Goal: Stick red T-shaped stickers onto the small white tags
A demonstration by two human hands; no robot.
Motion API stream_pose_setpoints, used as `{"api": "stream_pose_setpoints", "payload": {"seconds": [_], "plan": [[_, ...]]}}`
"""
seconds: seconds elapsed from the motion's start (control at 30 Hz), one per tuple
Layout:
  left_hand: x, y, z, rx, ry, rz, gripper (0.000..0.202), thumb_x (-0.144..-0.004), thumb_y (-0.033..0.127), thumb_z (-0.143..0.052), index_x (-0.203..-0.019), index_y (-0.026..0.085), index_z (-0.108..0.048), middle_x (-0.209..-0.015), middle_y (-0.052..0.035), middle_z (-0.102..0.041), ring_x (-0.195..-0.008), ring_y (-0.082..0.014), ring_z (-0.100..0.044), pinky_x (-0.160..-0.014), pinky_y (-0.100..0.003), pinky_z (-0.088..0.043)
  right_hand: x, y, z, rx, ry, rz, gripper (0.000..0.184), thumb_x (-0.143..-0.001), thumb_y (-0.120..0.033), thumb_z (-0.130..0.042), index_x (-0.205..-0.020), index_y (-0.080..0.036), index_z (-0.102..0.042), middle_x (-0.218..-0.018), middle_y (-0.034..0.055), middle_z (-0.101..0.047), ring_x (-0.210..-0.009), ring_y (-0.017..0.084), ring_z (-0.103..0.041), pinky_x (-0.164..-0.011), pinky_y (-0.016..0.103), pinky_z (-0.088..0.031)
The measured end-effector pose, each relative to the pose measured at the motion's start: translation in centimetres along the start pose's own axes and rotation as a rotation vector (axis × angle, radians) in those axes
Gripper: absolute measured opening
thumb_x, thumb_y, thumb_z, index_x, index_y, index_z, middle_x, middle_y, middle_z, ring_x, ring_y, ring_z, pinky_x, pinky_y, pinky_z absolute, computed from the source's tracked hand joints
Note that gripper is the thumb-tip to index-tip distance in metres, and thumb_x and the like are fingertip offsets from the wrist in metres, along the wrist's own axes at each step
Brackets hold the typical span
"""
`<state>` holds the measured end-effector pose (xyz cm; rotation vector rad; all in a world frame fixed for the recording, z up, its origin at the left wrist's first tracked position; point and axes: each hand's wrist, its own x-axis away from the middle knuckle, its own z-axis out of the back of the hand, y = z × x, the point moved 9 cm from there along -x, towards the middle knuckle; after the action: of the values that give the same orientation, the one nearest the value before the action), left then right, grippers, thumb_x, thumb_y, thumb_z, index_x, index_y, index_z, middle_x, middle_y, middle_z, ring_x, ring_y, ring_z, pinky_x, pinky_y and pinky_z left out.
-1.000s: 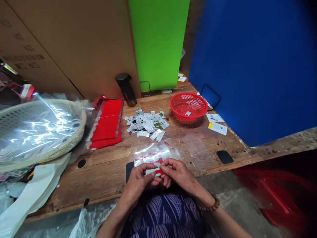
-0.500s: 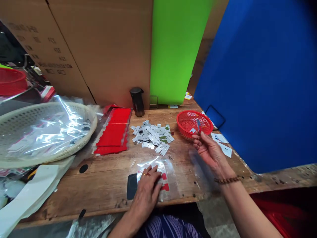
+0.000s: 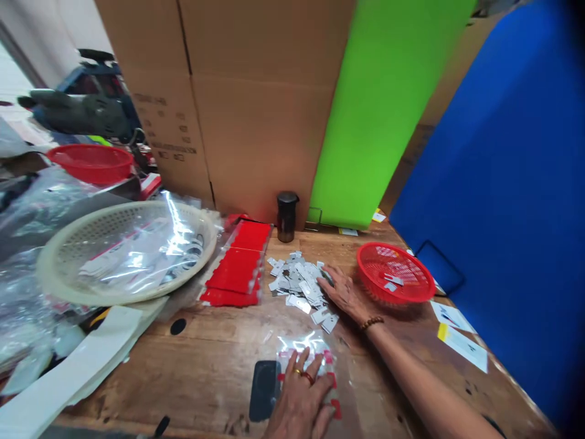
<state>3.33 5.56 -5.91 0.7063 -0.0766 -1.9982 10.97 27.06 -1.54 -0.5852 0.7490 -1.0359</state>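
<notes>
My left hand [image 3: 302, 393] lies with fingers spread on a clear plastic sheet with red patches [image 3: 329, 356] near the table's front edge. A dark rounded pad [image 3: 264, 390] is just left of that hand. Ahead of it sits a loose pile of small grey metal plates [image 3: 297, 280]. My right hand [image 3: 342, 292] reaches into the right side of this pile, fingers stretched out and touching the plates; nothing shows in its grasp. Beside it, to the right, stands a red plastic basket [image 3: 423, 279] with a few plates inside.
Red sheets [image 3: 242, 256] lie left of the pile, beside a large cream basket [image 3: 50, 274] of bagged parts. A dark bottle [image 3: 286, 218] stands before the cardboard [image 3: 256, 140]. A blue panel [image 3: 512, 183] borders the right, with printed cards [image 3: 464, 347] near it.
My right hand has moved left from the red basket to the pile. The plate it held is no longer in its fingers. My left hand stays on the plastic sheet; the view has shifted.
</notes>
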Motion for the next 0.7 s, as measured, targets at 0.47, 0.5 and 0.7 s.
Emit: {"api": "stream_pose_setpoints", "payload": {"seconds": [0.47, 0.5, 0.7], "plan": [[-0.2, -0.8, -3.0, 0.071, -0.132, 0.128, 0.041, -0.078, 0.048, -0.054, -0.114, 0.031, -0.057, -0.131, -0.0057, -0.053, -0.124, -0.0315, -0.041, -0.1, -0.053, -0.035, -1.1, -14.6, -15.9, 0.315, -0.379, 0.626, 0.04, -0.085, -0.033, -0.054, -0.117, -0.01, -0.049, -0.117, 0.0163, -0.051, -0.108, 0.026, -0.045, -0.09, 0.04, -0.036], [-0.3, -0.4, -1.8, 0.104, -0.148, 0.141, 0.041, -0.079, 0.046, -0.052, -0.116, 0.029, -0.056, -0.133, -0.0062, -0.05, -0.127, -0.0302, -0.038, -0.103, -0.054, -0.031, -1.0, -14.9, -16.8, 0.323, -0.414, 0.628, 0.041, -0.085, -0.034, -0.055, -0.117, -0.009, -0.05, -0.115, 0.0161, -0.052, -0.107, 0.026, -0.045, -0.09, 0.04, -0.036], [-0.8, 0.1, 1.7, 0.229, -0.17, 0.239, 0.039, -0.082, 0.03, -0.053, -0.121, 0.025, -0.052, -0.136, -0.0065, -0.046, -0.132, -0.0269, -0.03, -0.107, -0.053, -0.026, -1.4, -14.4, -17.9, 0.359, -0.536, 0.587, 0.032, -0.083, -0.035, -0.057, -0.106, -0.012, -0.056, -0.106, 0.012, -0.055, -0.101, 0.024, -0.047, -0.091, 0.04, -0.032]]}}
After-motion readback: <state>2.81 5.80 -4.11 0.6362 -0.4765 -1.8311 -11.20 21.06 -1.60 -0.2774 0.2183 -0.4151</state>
